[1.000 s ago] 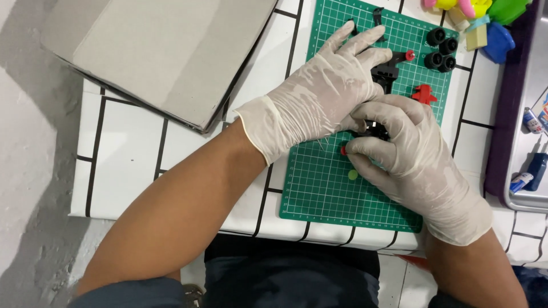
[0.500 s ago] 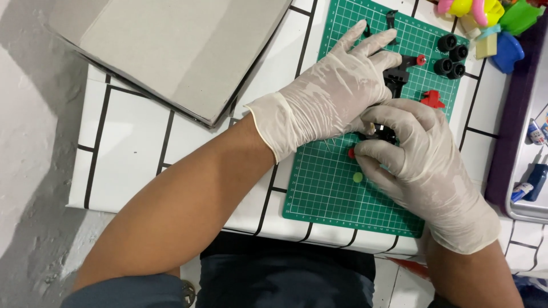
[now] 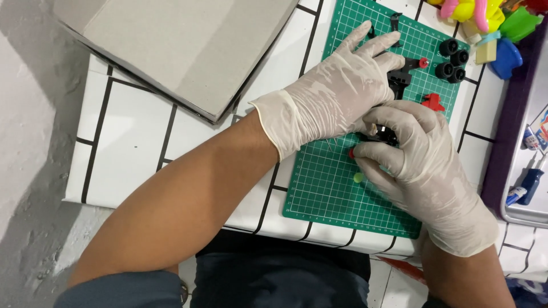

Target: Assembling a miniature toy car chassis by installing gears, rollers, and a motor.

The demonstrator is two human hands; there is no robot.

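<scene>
Black plastic, a small assembly [image 3: 381, 136], sits on the green cutting mat [image 3: 331, 194], pinched in my right hand [image 3: 422, 165], while my left hand [image 3: 337, 97] lies across it, fingers spread, steadying. Gloved fingertips could slip and send it into the loose green bead [image 3: 358, 177] or the four black wheels [image 3: 451, 59]. Since the earlier frame my hands have barely shifted; only the view has drifted.

You have one view only, worn on your head and looking almost straight down, close over your work. Your left hand [image 3: 337, 91] and right hand [image 3: 425, 165] sit right of centre, above the green cutting mat [image 3: 325, 194]. Your forearms enter from the bottom edge; the cardboard box [image 3: 182, 51] lies up-left of your hands.
</scene>
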